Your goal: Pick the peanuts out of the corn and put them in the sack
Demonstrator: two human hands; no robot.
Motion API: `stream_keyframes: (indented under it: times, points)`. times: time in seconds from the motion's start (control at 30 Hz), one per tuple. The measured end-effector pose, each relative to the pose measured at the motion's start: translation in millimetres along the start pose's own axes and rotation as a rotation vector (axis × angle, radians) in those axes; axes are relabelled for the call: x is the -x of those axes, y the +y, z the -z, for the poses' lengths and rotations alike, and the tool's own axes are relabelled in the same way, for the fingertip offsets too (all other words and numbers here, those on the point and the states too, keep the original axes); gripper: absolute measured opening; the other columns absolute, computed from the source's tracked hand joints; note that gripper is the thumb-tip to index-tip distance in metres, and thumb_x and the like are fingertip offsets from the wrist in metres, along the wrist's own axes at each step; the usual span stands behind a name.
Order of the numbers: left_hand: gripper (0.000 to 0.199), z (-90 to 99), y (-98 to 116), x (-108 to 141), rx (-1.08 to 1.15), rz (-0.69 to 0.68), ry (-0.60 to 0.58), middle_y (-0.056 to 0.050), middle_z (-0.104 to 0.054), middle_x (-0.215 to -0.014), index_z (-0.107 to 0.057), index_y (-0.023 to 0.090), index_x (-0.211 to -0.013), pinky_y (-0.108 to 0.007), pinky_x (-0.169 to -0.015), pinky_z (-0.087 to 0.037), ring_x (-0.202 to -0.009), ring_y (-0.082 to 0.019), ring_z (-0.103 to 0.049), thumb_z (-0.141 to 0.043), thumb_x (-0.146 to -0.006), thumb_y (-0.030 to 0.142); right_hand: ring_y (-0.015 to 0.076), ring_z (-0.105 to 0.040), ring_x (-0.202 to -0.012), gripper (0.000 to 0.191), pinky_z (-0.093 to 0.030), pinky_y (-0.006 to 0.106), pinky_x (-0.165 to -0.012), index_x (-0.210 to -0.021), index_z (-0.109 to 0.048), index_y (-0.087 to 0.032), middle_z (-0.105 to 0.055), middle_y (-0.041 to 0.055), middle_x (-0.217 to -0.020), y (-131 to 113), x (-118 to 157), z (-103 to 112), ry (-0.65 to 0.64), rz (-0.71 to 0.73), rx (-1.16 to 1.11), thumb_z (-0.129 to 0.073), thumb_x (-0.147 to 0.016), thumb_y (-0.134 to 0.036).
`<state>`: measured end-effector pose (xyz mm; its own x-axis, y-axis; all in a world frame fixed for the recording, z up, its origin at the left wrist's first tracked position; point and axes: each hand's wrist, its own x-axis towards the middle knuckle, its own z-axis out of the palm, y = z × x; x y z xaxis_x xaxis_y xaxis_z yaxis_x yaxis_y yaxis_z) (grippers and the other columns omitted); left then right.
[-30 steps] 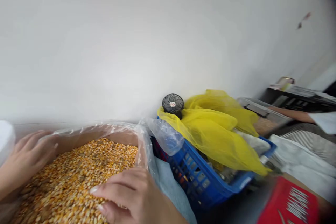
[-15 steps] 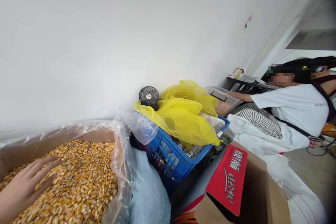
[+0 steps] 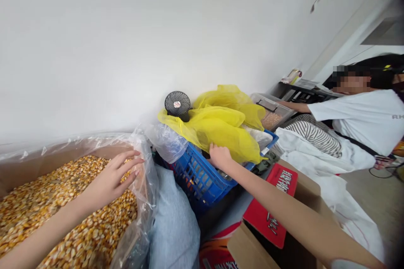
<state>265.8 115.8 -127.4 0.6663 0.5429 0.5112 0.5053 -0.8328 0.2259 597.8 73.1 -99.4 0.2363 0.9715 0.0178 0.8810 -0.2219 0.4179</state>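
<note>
My left hand [image 3: 109,180] is over the corn kernels [image 3: 94,235], fingers stretched and slightly apart, with nothing in them. Its fingertips come close to the clear plastic liner [image 3: 148,185] at the right side of the carton of corn. My right hand [image 3: 220,156] is at the near rim of a blue plastic basket [image 3: 202,183], its fingers curled beside the lower edge of a yellow mesh cloth [image 3: 217,124]. Whatever those fingers grip is hidden. A small black fan [image 3: 177,104] stands on the basket's back left part, against the yellow mesh.
Light blue cloth [image 3: 173,218] lies between corn and basket. An open cardboard box [image 3: 252,246] with a red flap [image 3: 271,214] sits beneath my right forearm. Beyond are a clear lidded bin [image 3: 273,109], white sacks [image 3: 293,151] and a seated person [image 3: 369,113] in a white shirt.
My right hand has come in from the lower right to the basket and yellow mesh. My left hand has moved right across the corn, towards the liner. The view has shifted slightly.
</note>
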Motion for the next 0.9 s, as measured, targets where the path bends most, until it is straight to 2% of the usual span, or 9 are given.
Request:
stream_keyframes:
  times: [0.13,0.2,0.33,0.43,0.5,0.57,0.7,0.8,0.9]
  points:
    - [0.033,-4.9,-7.5,7.2,0.082,0.096,-0.05,-0.002,-0.045,-0.115,-0.045,0.026,-0.109,-0.031,-0.092,-0.033,-0.108,-0.018,-0.041,-0.038,-0.078,0.03,0.0245,-0.056,-0.084,0.041,-0.04,0.032,-0.064,-0.115,-0.037,-0.005,-0.056,0.0199,-0.095,-0.2,-0.2,-3.0,0.051,-0.029,0.0,-0.036,-0.08,-0.026]
    - [0.033,-8.0,-11.4,10.5,0.107,0.121,-0.066,-0.002,-0.046,-0.115,-0.045,0.024,-0.11,-0.032,-0.093,-0.032,-0.108,-0.019,-0.041,-0.038,-0.077,0.029,0.0251,-0.056,-0.083,0.037,-0.039,0.033,-0.064,-0.107,-0.045,-0.006,-0.058,0.0181,-0.089,8.3,1.4,-0.3,0.092,-0.077,0.002,-0.031,-0.082,-0.029]
    - [0.032,-14.2,-14.4,14.8,0.145,0.132,-0.079,-0.001,-0.046,-0.116,-0.046,0.025,-0.108,-0.031,-0.092,-0.033,-0.106,-0.019,-0.043,-0.039,-0.077,0.029,0.0257,-0.058,-0.075,0.048,-0.039,0.033,-0.063,-0.083,-0.057,-0.007,-0.06,0.0176,-0.074,21.9,8.5,4.5,0.102,-0.172,-0.003,-0.025,-0.083,-0.043]
    - [0.031,-17.8,-12.7,14.8,0.157,0.132,-0.086,0.0,-0.047,-0.116,-0.047,0.026,-0.106,-0.031,-0.092,-0.034,-0.106,-0.019,-0.043,-0.039,-0.077,0.03,0.0246,-0.059,-0.071,0.046,-0.04,0.032,-0.06,-0.095,-0.054,-0.008,-0.06,0.0161,-0.073,17.7,11.6,1.8,0.15,-0.19,-0.018,-0.024,-0.083,-0.041]
    - [0.031,-19.1,-11.1,14.6,0.156,0.128,-0.099,-0.001,-0.047,-0.115,-0.047,0.026,-0.106,-0.03,-0.092,-0.033,-0.107,-0.018,-0.042,-0.039,-0.077,0.031,0.0243,-0.059,-0.073,0.042,-0.041,0.032,-0.059,-0.107,-0.047,-0.009,-0.06,0.0157,-0.082,11.6,9.5,-1.4,0.169,-0.173,-0.028,-0.029,-0.083,-0.038]
    - [0.03,-19.4,-9.9,15.5,0.157,0.124,-0.099,-0.002,-0.047,-0.115,-0.047,0.026,-0.106,-0.031,-0.092,-0.033,-0.107,-0.017,-0.042,-0.038,-0.078,0.031,0.0243,-0.057,-0.08,0.04,-0.041,0.031,-0.062,-0.11,-0.045,-0.009,-0.058,0.0169,-0.093,8.6,5.0,-2.6,0.142,-0.151,-0.031,-0.034,-0.081,-0.035]
    - [0.031,-18.5,-9.5,17.2,0.162,0.119,-0.079,-0.002,-0.046,-0.116,-0.048,0.026,-0.107,-0.03,-0.091,-0.034,-0.106,-0.017,-0.043,-0.037,-0.078,0.031,0.0234,-0.057,-0.081,0.032,-0.041,0.03,-0.064,-0.088,-0.058,-0.011,-0.061,0.0136,-0.087,18.9,-1.5,4.2,0.079,-0.112,-0.028,-0.035,-0.081,-0.032]
    - [0.034,-18.8,-4.1,5.1,0.139,0.115,-0.047,-0.004,-0.046,-0.116,-0.044,0.025,-0.111,-0.03,-0.09,-0.034,-0.106,-0.017,-0.043,-0.036,-0.079,0.032,0.0217,-0.058,-0.078,0.031,-0.041,0.029,-0.063,-0.091,-0.057,-0.014,-0.062,0.0111,-0.083,29.3,-1.3,11.6,0.094,-0.087,-0.025,-0.034,-0.082,-0.031]
    - [0.04,-22.5,14.2,-30.3,0.08,0.063,0.028,-0.007,-0.043,-0.118,-0.037,0.022,-0.118,-0.034,-0.092,-0.032,-0.109,-0.019,-0.038,-0.034,-0.079,0.033,0.021,-0.058,-0.076,0.028,-0.041,0.029,-0.062,-0.094,-0.055,-0.014,-0.062,0.0112,-0.082,30.3,-1.4,13.6,0.147,-0.036,-0.009,-0.034,-0.082,-0.027]
